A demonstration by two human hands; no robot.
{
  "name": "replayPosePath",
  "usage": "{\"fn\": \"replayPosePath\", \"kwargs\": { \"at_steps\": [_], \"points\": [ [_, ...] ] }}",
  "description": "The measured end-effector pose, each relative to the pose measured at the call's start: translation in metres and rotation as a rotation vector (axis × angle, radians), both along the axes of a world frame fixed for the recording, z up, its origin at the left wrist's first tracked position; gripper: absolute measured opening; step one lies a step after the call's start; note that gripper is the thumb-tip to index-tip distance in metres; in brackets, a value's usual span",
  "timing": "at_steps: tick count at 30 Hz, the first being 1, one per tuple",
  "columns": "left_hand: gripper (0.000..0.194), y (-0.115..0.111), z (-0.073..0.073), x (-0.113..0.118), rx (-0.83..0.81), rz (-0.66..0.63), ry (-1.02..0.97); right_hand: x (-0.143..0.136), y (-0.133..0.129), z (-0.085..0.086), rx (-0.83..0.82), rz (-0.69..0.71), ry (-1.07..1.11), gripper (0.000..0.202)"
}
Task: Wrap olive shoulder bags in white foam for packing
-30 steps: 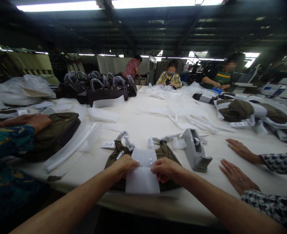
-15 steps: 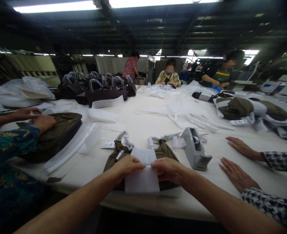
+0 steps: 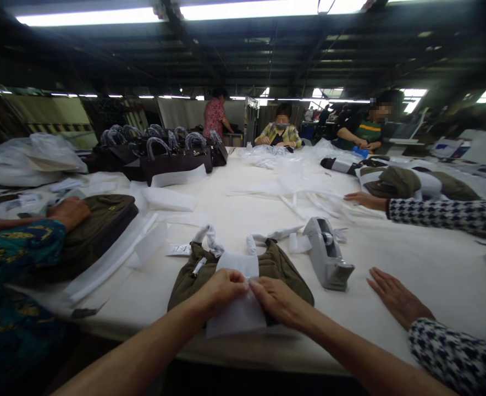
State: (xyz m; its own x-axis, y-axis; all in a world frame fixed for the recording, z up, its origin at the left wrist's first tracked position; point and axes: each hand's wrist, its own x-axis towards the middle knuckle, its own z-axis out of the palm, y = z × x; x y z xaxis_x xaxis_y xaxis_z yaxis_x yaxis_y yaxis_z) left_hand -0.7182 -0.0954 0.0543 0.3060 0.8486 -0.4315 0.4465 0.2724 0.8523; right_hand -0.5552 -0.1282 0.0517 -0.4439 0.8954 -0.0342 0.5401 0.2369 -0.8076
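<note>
Long bright lights (image 3: 268, 8) shine over a big white table (image 3: 416, 247). By its near edge lies a soft dark green cloth bag (image 3: 289, 273) with a thin white sheet (image 3: 237, 322) over its middle. The person's left hand (image 3: 225, 288) and right hand (image 3: 276, 297) both pinch the sheet, fingers closed, tips nearly touching. A grey tape holder (image 3: 324, 258) stands on the table, just right of the bag. Dark brown bags (image 3: 177, 166), packed close together, sit toward the table's far left corner.
</note>
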Motion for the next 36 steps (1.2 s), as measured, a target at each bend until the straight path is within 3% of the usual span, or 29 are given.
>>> {"fn": "replayPosePath", "kwargs": {
  "at_steps": [3, 6, 9, 13, 16, 23, 28, 33, 36],
  "points": [
    [0.022, -0.001, -0.001, -0.004, -0.020, 0.020, -0.070, 0.001, -0.009, -0.005, 0.450, 0.116, -0.206, 0.036],
    [0.024, 0.002, -0.004, -0.004, -0.038, 0.023, -0.058, 0.005, -0.013, -0.012, 0.611, 0.195, -0.282, 0.026],
    [0.018, 0.009, -0.009, -0.001, -0.047, 0.017, -0.009, 0.009, -0.011, -0.017, 0.556, 0.231, -0.284, 0.025],
    [0.005, 0.014, -0.011, 0.006, 0.015, 0.047, 0.074, 0.006, -0.010, -0.022, 0.522, 0.154, -0.302, 0.028],
    [0.008, 0.014, -0.008, 0.009, 0.073, 0.070, 0.054, 0.003, -0.011, -0.025, 0.537, 0.149, -0.326, 0.037],
    [0.024, 0.006, -0.011, 0.006, 0.018, 0.081, -0.173, 0.003, -0.015, -0.035, 0.635, 0.083, -0.341, 0.049],
    [0.026, 0.006, -0.017, 0.006, 0.050, 0.122, -0.214, -0.001, -0.010, -0.032, 0.549, 0.138, -0.370, 0.047],
    [0.026, 0.003, -0.006, 0.003, 0.094, 0.111, -0.280, 0.000, -0.009, -0.032, 0.488, 0.054, -0.360, 0.060],
    [0.022, -0.019, 0.005, 0.002, 0.246, -0.001, -0.258, 0.007, -0.009, -0.026, 0.423, 0.052, -0.328, 0.063]
  ]
}}
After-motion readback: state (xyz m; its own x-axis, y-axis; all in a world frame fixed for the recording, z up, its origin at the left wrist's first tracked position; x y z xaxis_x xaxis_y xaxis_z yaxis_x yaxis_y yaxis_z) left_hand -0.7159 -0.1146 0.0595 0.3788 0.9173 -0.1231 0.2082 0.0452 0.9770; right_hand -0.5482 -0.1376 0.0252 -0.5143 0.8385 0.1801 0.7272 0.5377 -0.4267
